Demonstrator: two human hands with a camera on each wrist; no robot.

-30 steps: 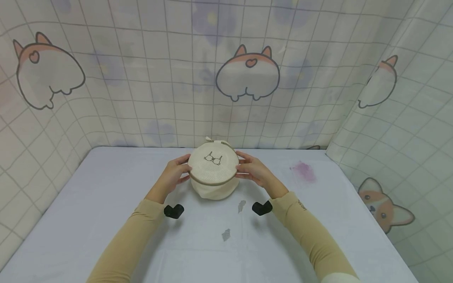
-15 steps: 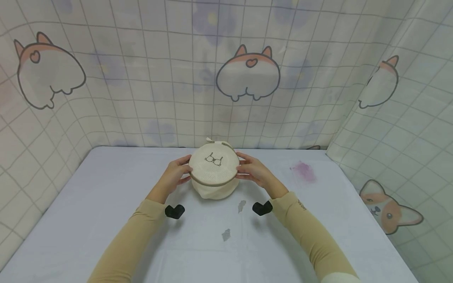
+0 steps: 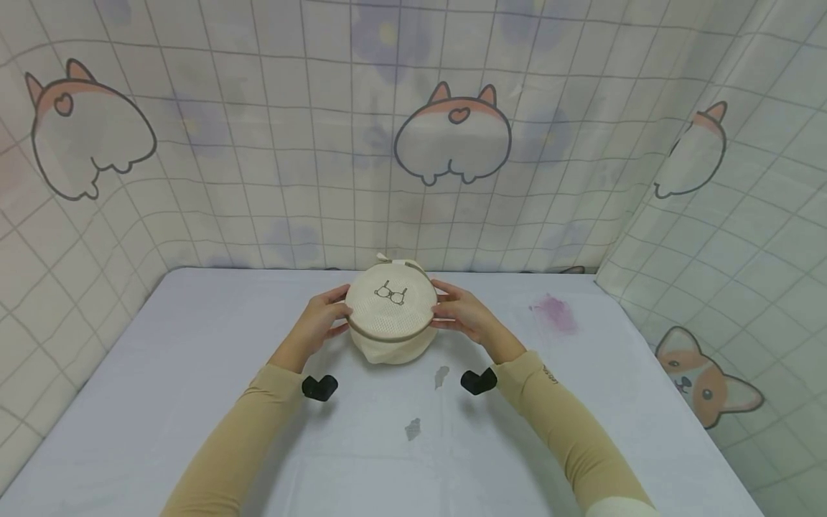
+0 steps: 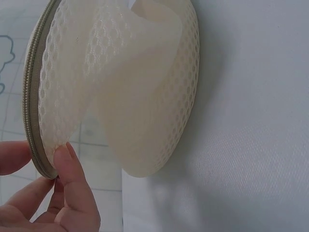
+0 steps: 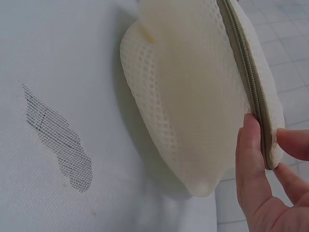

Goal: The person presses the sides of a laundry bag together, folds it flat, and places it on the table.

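A round cream mesh laundry bag (image 3: 391, 305) with a glasses drawing on its lid stands on the table between both hands. Its tan zipper (image 4: 32, 92) runs round the lid's rim and looks closed along the stretches in the wrist views. On the left side of the rim, my left hand (image 3: 316, 319) pinches the edge between fingers and thumb. Opposite it, my right hand (image 3: 466, 314) pinches the right side the same way. The mesh side below the rim sags in folds (image 5: 193, 96), and the base touches the tabletop.
A white cloth covers the table (image 3: 194, 345), with two grey worn patches (image 3: 413, 429) in front of the bag and a pink stain (image 3: 555, 314) at the right. Close behind the bag hangs a checked curtain (image 3: 291, 143) with corgi prints.
Almost nothing differs. The lid has dipped very slightly towards the front, and both hands keep their hold on the rim.
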